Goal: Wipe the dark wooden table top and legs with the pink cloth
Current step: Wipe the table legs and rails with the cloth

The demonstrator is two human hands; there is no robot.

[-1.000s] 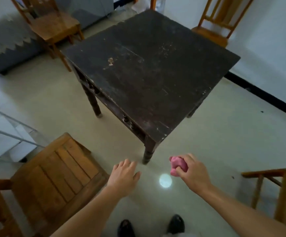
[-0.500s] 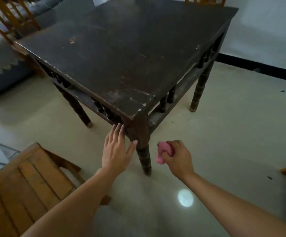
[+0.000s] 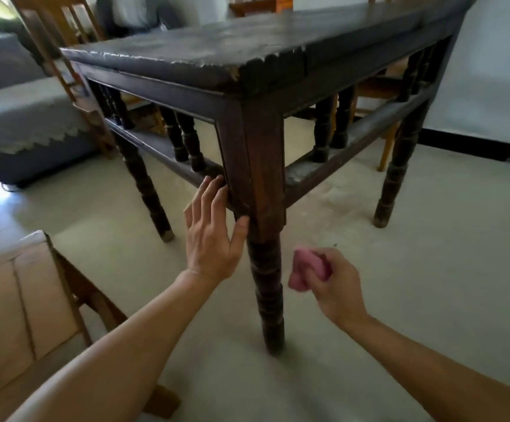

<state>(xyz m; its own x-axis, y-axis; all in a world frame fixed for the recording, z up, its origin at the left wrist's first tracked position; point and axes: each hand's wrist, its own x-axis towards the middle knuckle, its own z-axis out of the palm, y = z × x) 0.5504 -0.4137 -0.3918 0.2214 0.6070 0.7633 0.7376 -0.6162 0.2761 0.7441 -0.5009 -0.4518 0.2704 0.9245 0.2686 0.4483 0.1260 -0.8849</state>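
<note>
The dark wooden table (image 3: 205, 53) fills the upper view, seen from low down, with its nearest corner leg (image 3: 262, 269) in the centre. My left hand (image 3: 214, 239) lies flat with straight fingers against the square upper part of that leg, thumb on its front edge. My right hand (image 3: 329, 284) grips the bunched pink cloth (image 3: 311, 269) just right of the leg's turned lower part, a short gap away from the wood. Two other legs show at left (image 3: 147, 184) and right (image 3: 400, 166).
A light wooden chair (image 3: 19, 315) stands close at the lower left, beside my left forearm. More wooden chairs (image 3: 64, 41) stand behind the table. A grey sofa with a fringed cover (image 3: 13, 123) lies at left. A white wall with black skirting (image 3: 476, 147) runs at right.
My view has dropped from above the table to the level of its apron. My left hand has come to rest on the corner leg; my right hand brought the cloth beside that leg.
</note>
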